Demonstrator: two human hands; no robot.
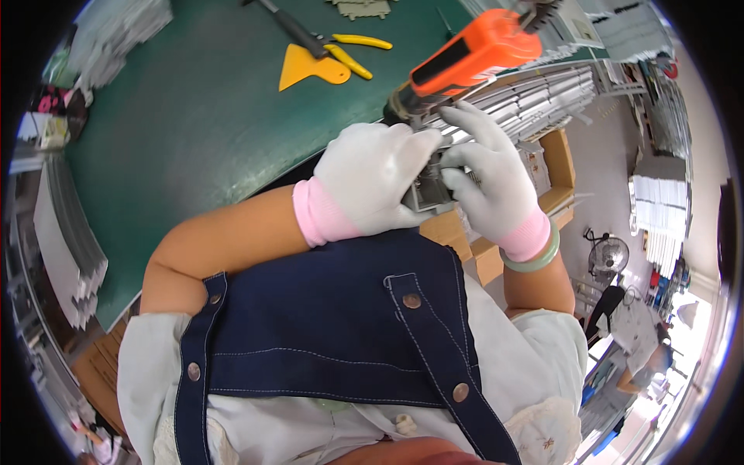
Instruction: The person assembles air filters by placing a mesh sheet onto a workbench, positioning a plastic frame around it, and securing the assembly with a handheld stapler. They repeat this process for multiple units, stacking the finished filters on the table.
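One small grey metal piece in the head view, between left hand and right hand, apparently braced there for steadiness. Left hand: curled partway, grasping the piece's left side. Right hand: fingers parted and bent at its right side; grip or mere touch impossible to tell. Just beyond both, orange power drill, perhaps for quick reach; farther beyond left hand, yellow scraper and yellow-handled pliers on table, perhaps set aside.

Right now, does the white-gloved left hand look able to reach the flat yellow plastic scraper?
Probably yes: bare green tabletop leaves the way from the left hand to the scraper free, though the hand is at the angular grey metal piece and might need to leave it first.
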